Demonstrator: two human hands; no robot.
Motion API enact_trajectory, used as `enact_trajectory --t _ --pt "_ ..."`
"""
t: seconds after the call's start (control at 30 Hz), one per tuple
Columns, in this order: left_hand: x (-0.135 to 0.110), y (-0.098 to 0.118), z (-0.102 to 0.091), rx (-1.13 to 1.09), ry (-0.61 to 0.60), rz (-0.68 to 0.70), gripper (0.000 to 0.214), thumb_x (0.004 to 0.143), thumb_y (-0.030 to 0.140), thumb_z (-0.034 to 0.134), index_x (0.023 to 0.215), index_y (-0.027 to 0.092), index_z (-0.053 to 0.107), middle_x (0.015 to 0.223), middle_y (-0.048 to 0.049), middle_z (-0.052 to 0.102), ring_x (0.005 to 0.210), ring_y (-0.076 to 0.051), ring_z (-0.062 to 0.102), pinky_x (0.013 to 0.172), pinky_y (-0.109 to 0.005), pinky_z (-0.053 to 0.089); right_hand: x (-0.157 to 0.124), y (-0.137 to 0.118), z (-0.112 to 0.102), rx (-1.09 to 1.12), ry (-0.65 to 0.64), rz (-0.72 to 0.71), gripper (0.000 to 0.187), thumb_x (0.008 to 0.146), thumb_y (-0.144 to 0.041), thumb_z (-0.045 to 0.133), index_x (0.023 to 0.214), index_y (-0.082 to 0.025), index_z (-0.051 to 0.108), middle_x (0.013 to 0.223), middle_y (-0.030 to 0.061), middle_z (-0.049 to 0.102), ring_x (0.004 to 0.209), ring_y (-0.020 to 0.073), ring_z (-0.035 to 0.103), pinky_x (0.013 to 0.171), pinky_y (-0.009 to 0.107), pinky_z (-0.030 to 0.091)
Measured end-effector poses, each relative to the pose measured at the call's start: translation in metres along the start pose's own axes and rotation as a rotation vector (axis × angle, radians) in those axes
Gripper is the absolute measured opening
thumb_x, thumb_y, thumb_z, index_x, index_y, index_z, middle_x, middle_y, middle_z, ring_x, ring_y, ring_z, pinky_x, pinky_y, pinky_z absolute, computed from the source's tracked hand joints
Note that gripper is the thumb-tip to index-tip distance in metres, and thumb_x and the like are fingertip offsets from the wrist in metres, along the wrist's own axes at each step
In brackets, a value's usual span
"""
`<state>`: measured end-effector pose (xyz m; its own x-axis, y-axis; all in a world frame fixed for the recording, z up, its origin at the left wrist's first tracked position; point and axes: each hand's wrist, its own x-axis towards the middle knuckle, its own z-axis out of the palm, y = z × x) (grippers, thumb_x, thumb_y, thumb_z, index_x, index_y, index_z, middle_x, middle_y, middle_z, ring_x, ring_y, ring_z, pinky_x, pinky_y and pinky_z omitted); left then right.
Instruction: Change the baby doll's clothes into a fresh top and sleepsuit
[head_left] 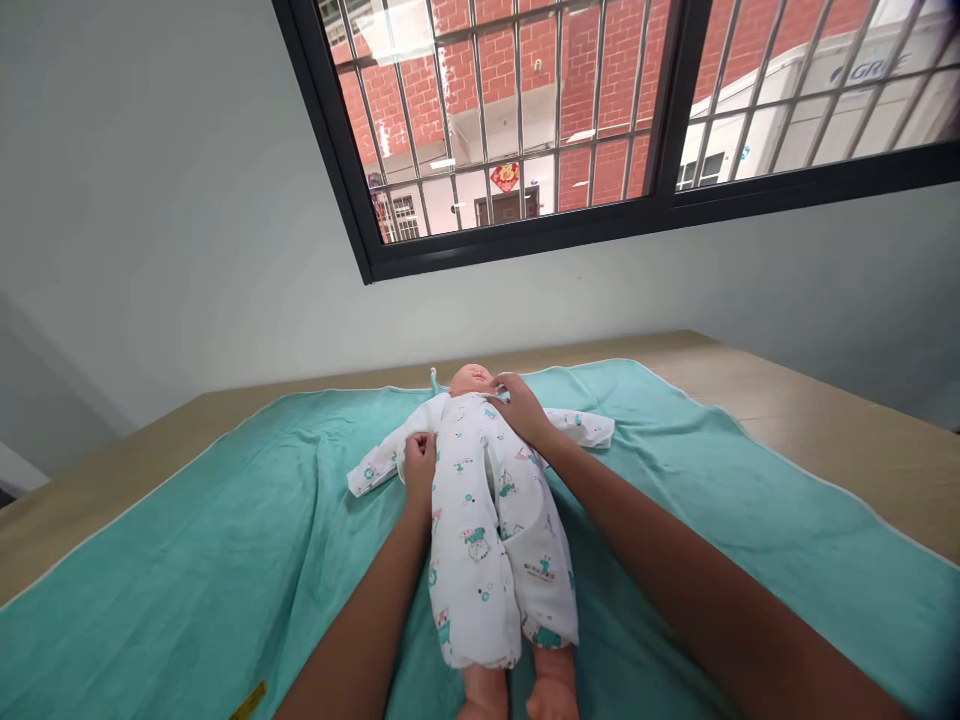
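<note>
A baby doll (474, 380) lies on its back on a teal towel (225, 520), dressed in a white printed romper (487, 520). Its bare feet (525, 690) point toward me. My left hand (420, 462) is closed in a pinch on the romper's cloth near the doll's left-side sleeve. My right hand (519, 405) rests at the doll's neck, its fingers curled onto the romper's collar by the chin.
The towel covers a wooden table (825, 420) that stands against a grey wall. A barred window (600, 120) is above, with brick buildings outside. A yellow tag (247, 702) sits at the towel's near edge.
</note>
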<state>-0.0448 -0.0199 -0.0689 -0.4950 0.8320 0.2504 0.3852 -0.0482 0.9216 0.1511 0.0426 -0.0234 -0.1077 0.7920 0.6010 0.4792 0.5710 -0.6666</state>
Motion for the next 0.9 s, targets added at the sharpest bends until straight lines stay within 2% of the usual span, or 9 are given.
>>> enact_trajectory --t 0.1,0.17,0.33,0.43,0.53,0.63,0.77,0.83,0.9 --pt "-0.004 -0.001 -0.004 -0.009 -0.006 0.033 0.012 0.08 0.033 0.05 0.079 0.021 0.052 0.081 -0.0025 0.064 0.078 -0.018 0.059 0.075 -0.031 0.047 -0.025 -0.019 -0.014 -0.18 0.067 -0.186 0.029 0.078 -0.007 0.045 0.102 -0.018 0.056 0.115 0.0129 0.055 0.111 0.0259 0.047 0.096 0.041 0.038" --pt "-0.008 -0.001 -0.007 -0.025 -0.009 0.052 0.012 0.08 0.033 0.049 0.077 0.021 0.052 0.08 -0.002 0.063 0.08 -0.018 0.058 0.078 -0.031 0.047 -0.057 -0.041 -0.031 -0.244 0.022 -0.295 0.029 0.08 -0.005 0.043 0.103 -0.017 0.056 0.115 0.0138 0.055 0.109 0.0264 0.047 0.095 0.041 0.039" --pt "-0.015 0.001 -0.013 -0.057 -0.021 0.098 0.01 0.077 0.03 0.051 0.077 0.021 0.056 0.083 -0.0026 0.063 0.084 -0.02 0.057 0.086 -0.034 0.045 -0.164 -0.092 -0.077 -0.262 -0.293 -0.436 0.004 0.089 -0.025 0.052 0.089 -0.022 0.053 0.091 0.0076 0.058 0.085 0.0214 0.052 0.075 0.035 0.042" --pt "-0.026 0.002 -0.027 -0.039 -0.047 0.154 0.017 0.076 0.029 0.052 0.088 0.021 0.061 0.095 -0.0054 0.065 0.094 -0.022 0.058 0.092 -0.036 0.044 -0.203 -0.098 -0.097 -0.233 -0.477 -0.53 0.013 0.09 -0.033 0.055 0.087 -0.022 0.052 0.086 0.0057 0.058 0.074 0.0175 0.051 0.065 0.03 0.04" --pt "-0.058 0.009 -0.055 0.043 -0.037 0.205 0.027 0.078 0.03 0.052 0.1 0.019 0.062 0.101 -0.007 0.064 0.097 -0.022 0.058 0.092 -0.037 0.045 -0.215 -0.089 -0.105 -0.226 -0.486 -0.544 0.011 0.091 -0.032 0.053 0.089 -0.021 0.052 0.088 0.0062 0.06 0.074 0.0163 0.053 0.064 0.029 0.04" --pt "-0.109 0.029 -0.085 0.153 -0.095 0.269 0.025 0.082 0.032 0.051 0.102 0.02 0.062 0.095 -0.0049 0.065 0.086 -0.021 0.06 0.078 -0.033 0.05 -0.217 -0.082 -0.105 -0.241 -0.485 -0.595 0.008 0.091 -0.022 0.048 0.085 -0.021 0.053 0.085 0.0061 0.06 0.073 0.0164 0.053 0.065 0.03 0.04" --pt "-0.172 0.065 -0.107 0.319 -0.43 0.606 0.017 0.088 0.027 0.048 0.089 0.023 0.064 0.092 -0.0036 0.067 0.091 -0.019 0.06 0.084 -0.034 0.05 -0.221 -0.084 -0.102 -0.276 -0.483 -0.563 0.012 0.086 -0.01 0.046 0.087 -0.019 0.054 0.093 0.0084 0.06 0.075 0.0175 0.054 0.066 0.03 0.041" --pt "-0.19 0.079 -0.108 0.426 -0.599 0.75 0.015 0.087 0.025 0.053 0.096 0.025 0.065 0.1 -0.0033 0.067 0.101 -0.02 0.059 0.098 -0.04 0.045 -0.223 -0.085 -0.101 -0.267 -0.464 -0.431 0.012 0.083 -0.01 0.049 0.09 -0.018 0.054 0.094 0.0078 0.059 0.077 0.0175 0.054 0.064 0.03 0.04" --pt "-0.2 0.086 -0.107 0.514 -0.687 0.796 0.023 0.084 0.028 0.06 0.108 0.027 0.063 0.11 -0.0035 0.065 0.108 -0.021 0.058 0.108 -0.046 0.038 -0.222 -0.085 -0.102 -0.223 -0.483 -0.332 0.011 0.083 -0.011 0.05 0.088 -0.019 0.053 0.093 0.0059 0.058 0.078 0.0167 0.054 0.064 0.028 0.04"
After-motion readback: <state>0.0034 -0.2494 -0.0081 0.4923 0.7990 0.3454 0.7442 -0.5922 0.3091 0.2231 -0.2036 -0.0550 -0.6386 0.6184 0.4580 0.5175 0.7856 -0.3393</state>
